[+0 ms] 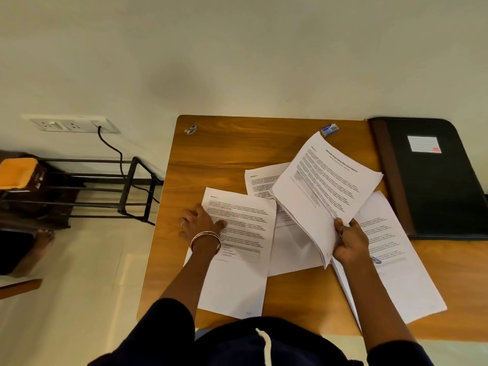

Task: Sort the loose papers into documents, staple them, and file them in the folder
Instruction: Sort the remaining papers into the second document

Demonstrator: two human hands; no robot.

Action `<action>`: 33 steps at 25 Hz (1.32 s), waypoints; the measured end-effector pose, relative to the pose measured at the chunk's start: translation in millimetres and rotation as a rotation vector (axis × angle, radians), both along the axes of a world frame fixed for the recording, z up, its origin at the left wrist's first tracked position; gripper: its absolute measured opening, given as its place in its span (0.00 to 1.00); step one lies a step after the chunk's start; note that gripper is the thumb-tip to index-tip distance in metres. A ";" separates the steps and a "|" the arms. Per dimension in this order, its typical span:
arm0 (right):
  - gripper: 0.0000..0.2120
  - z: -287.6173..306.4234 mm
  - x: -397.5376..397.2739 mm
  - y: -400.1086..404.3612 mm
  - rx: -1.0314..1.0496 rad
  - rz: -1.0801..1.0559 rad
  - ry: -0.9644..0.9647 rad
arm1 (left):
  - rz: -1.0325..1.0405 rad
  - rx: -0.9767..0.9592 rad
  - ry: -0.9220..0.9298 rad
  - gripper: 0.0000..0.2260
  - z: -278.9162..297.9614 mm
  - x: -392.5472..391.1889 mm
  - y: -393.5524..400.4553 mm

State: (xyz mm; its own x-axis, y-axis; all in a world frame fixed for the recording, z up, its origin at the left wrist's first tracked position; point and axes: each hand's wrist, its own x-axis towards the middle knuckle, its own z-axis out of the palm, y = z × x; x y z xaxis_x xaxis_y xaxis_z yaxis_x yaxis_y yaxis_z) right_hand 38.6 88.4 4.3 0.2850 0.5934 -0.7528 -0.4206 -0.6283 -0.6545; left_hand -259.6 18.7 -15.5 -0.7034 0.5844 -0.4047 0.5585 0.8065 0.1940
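Sorting printed pages on a wooden table, one sheaf lifted, folder waiting closed.

The left hand [200, 223] lies flat, fingers spread, pressing the single white printed sheet [237, 249] onto the brown wood-grain table [219, 159]. Between the hands lie more loose white pages [290, 249]. The right hand [350, 243] pinches the near corner of a raised sheaf of white printed pages [327, 180], thumb on top. Beyond it sit a small blue stapler [330, 129] and a black zip folder [433, 180]. Paper is light, floppy and slippery, so pinching corners seems wisest.
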 end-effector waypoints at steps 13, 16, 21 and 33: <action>0.14 -8.1 -40.8 -25.4 0.031 0.082 0.082 | 0.135 0.365 -0.250 0.22 -8.3 -39.8 -15.1; 0.14 -11.6 -41.6 -29.0 0.028 0.018 0.183 | 0.051 0.015 -0.195 0.39 -6.7 -17.8 -17.7; 0.10 -20.3 -33.8 -38.3 0.016 -0.064 0.239 | 0.086 0.093 -0.346 0.35 -5.9 -1.0 -13.3; 0.17 -19.2 -52.8 -51.6 0.124 0.631 -0.068 | 0.079 0.540 -0.583 0.10 13.8 -23.5 -31.6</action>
State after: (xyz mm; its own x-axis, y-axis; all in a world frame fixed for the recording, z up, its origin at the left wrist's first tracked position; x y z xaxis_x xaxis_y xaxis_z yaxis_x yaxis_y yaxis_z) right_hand -14.2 36.8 -14.8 -0.1028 0.7437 -0.6605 0.0499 -0.6594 -0.7502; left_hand -283.1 -12.9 -1.7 -0.5131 0.7619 -0.3952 0.1918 0.5506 0.8124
